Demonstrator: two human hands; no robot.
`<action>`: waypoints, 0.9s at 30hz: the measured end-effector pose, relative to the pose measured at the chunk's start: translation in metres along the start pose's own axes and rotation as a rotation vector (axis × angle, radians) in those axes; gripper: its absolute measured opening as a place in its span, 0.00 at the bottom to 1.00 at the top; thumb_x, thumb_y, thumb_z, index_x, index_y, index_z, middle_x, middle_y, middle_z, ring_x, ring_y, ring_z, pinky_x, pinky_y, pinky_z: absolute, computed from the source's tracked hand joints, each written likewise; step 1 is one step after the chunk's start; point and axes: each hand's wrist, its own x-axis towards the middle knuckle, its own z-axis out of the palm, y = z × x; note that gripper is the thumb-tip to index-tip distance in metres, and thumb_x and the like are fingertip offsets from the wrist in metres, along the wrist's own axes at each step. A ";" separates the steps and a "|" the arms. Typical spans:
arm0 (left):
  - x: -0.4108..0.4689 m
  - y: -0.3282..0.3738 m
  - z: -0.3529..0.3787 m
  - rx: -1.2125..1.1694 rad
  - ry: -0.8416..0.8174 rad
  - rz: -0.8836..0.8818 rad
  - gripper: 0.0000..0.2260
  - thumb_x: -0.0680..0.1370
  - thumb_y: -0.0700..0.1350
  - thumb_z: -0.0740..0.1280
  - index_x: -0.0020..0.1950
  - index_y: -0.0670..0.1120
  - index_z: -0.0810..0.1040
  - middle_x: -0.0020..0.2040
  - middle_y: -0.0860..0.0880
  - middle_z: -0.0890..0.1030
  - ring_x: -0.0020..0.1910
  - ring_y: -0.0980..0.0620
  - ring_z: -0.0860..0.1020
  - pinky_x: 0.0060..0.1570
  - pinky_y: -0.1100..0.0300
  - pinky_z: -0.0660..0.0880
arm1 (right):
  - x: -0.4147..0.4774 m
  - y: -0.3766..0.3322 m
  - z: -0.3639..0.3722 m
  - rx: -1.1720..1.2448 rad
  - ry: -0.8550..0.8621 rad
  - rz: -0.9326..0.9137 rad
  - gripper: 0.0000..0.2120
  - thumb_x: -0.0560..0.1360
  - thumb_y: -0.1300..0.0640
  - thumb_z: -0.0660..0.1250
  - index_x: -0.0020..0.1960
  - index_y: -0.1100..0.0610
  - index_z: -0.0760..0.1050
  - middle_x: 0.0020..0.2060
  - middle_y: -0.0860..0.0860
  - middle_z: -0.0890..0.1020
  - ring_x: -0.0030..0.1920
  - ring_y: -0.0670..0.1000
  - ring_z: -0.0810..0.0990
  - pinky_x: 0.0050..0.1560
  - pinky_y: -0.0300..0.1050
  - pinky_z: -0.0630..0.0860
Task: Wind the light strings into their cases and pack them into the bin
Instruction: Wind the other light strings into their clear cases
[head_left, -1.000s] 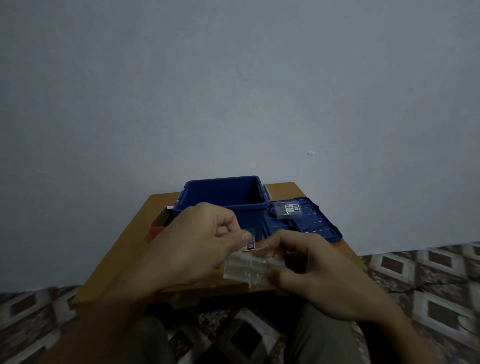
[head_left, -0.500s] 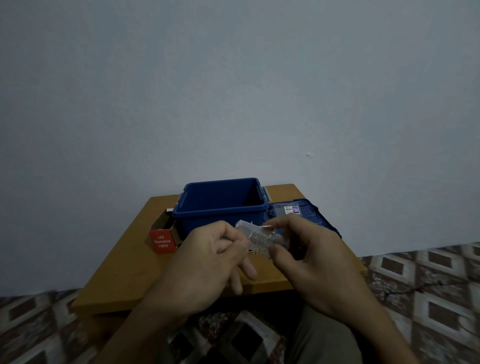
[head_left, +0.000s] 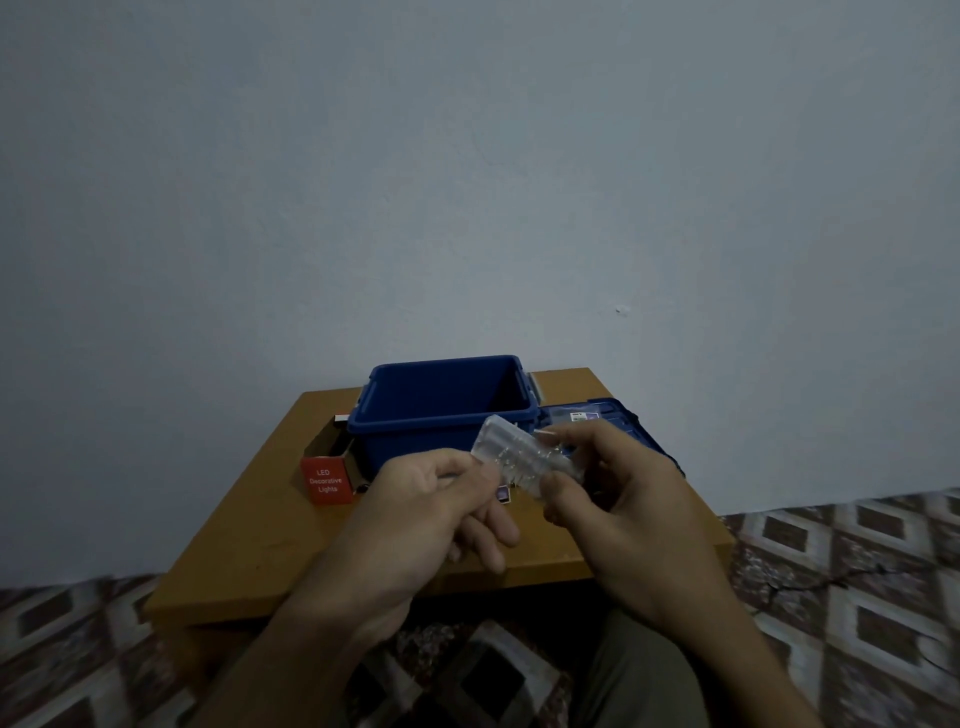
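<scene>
With the clear case (head_left: 524, 457) pinched at either end by the left hand (head_left: 431, 514) and right hand (head_left: 618, 499), the bin (head_left: 441, 431) just beyond them, firm even pressure should stop the wound string springing out.

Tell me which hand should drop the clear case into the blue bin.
Probably the right hand: it grips most of the clear case, while the left hand only pinches one end. The open blue bin stands just behind the case.

Bin (head_left: 415, 441) mouth open from above, reachable over its near wall. Red box (head_left: 327, 480) crowds my left, lid (head_left: 623, 415) my right.
</scene>
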 end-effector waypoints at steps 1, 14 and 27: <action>0.000 0.000 -0.001 0.008 0.001 0.019 0.10 0.82 0.47 0.64 0.48 0.43 0.81 0.37 0.43 0.84 0.28 0.53 0.77 0.32 0.60 0.68 | 0.000 0.001 0.000 0.029 -0.010 0.006 0.11 0.76 0.55 0.69 0.54 0.41 0.78 0.38 0.43 0.80 0.38 0.53 0.83 0.41 0.59 0.81; -0.001 -0.002 -0.004 0.006 0.000 0.099 0.09 0.81 0.46 0.64 0.53 0.42 0.79 0.35 0.44 0.84 0.27 0.53 0.76 0.31 0.63 0.69 | 0.004 -0.005 -0.013 0.296 -0.189 0.095 0.17 0.78 0.65 0.67 0.60 0.46 0.80 0.35 0.52 0.78 0.37 0.58 0.84 0.40 0.42 0.81; 0.002 -0.004 0.000 -0.030 -0.010 0.174 0.07 0.81 0.44 0.64 0.55 0.42 0.77 0.35 0.43 0.84 0.26 0.52 0.76 0.30 0.65 0.70 | 0.006 -0.003 -0.015 0.486 -0.182 0.163 0.15 0.78 0.66 0.67 0.59 0.50 0.81 0.37 0.55 0.79 0.36 0.60 0.83 0.42 0.51 0.82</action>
